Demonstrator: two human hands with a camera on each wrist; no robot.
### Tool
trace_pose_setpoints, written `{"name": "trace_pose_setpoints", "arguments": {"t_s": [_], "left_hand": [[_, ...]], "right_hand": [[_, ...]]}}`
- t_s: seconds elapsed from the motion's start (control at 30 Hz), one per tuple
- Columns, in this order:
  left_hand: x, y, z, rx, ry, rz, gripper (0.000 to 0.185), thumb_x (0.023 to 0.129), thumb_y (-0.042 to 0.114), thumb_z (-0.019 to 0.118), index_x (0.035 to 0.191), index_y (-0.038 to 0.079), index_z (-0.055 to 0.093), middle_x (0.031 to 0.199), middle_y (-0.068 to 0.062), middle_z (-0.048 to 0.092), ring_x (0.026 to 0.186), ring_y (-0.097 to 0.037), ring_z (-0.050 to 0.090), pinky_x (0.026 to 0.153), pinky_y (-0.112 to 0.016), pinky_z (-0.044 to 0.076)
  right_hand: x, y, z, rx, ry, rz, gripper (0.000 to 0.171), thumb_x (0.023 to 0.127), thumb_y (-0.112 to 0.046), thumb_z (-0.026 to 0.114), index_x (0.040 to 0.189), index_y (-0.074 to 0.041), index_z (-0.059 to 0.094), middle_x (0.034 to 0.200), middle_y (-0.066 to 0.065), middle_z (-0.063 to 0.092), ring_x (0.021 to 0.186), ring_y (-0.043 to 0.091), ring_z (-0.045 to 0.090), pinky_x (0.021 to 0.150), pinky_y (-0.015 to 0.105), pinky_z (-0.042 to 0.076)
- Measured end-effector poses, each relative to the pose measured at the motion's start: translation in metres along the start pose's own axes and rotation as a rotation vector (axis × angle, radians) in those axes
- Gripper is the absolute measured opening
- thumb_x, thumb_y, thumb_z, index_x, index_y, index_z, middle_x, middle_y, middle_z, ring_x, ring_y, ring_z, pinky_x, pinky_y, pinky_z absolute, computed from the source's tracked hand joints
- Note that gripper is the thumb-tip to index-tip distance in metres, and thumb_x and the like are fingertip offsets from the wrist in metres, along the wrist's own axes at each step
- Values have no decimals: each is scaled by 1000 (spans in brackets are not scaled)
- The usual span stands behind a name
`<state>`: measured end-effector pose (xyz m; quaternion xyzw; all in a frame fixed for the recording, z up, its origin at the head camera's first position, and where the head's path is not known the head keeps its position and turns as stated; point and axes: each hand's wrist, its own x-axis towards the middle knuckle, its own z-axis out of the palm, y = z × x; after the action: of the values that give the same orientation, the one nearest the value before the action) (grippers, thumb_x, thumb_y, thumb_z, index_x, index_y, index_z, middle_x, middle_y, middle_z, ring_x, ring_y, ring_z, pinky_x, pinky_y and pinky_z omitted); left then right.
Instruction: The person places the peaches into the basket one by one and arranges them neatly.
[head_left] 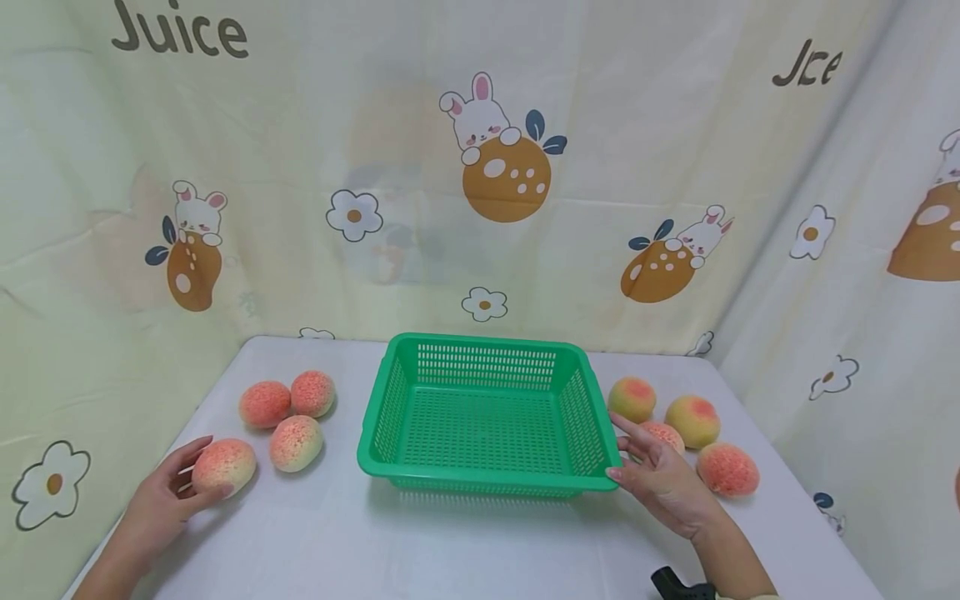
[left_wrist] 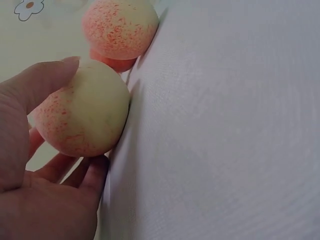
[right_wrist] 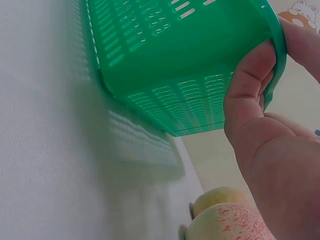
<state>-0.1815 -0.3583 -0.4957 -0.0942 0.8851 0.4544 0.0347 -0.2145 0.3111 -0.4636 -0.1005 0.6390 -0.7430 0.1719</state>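
On the left, my left hand holds a pale yellow and pink speckled peach, thumb on one side and fingers on the other. In the left wrist view this peach appears low at the white tabletop. Three more peaches lie just beyond it, among them a yellowish one. A green plastic basket with slotted walls stands in the middle, with nothing inside. My right hand pinches its right rim; the right wrist view shows fingers curled over the rim. Whether the basket's base fully touches the table cannot be told.
Several peaches lie right of the basket, including a yellow-red one and a pink one near my right hand. A white cloth covers the table. Behind it hangs a printed curtain.
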Motion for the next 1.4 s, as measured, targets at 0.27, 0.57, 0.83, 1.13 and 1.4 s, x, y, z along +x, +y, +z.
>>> {"name": "trace_pose_setpoints", "arguments": {"t_s": [0.27,0.57,0.83,1.13,1.4], "left_hand": [[1,0,1,-34,-3,-21,99,91,45,76,162,5,21,160,-30,32,134,-40,49,75,-4,43],[0,-5,3,-60,8,-21,100,89,47,78,162,6,24,162,-26,32,98,19,46,75,-2,44],[-2,-8,3,-64,41,0,96,88,46,79,161,7,29,157,-17,42,91,26,43,75,-4,46],[-3,-7,-1,-112,58,38,89,90,42,79,160,13,33,135,32,42,96,28,43,76,-5,45],[-5,3,0,-177,89,159,76,93,29,78,157,16,40,133,37,41,103,27,47,79,-3,46]], "right_hand": [[-1,1,-1,-5,11,8,85,96,7,61,165,-13,15,126,1,54,115,10,64,98,26,57],[-1,3,0,-1,11,-1,85,96,8,60,165,-13,15,126,1,54,114,10,65,97,26,57],[0,4,1,11,7,-8,86,96,9,60,165,-13,15,126,1,55,114,10,65,96,26,58],[0,3,0,8,20,-4,85,96,8,60,165,-14,16,123,-2,53,111,7,64,96,25,58],[-1,3,0,13,13,-14,85,96,9,60,165,-13,15,122,-1,55,112,9,65,96,26,58]]}}
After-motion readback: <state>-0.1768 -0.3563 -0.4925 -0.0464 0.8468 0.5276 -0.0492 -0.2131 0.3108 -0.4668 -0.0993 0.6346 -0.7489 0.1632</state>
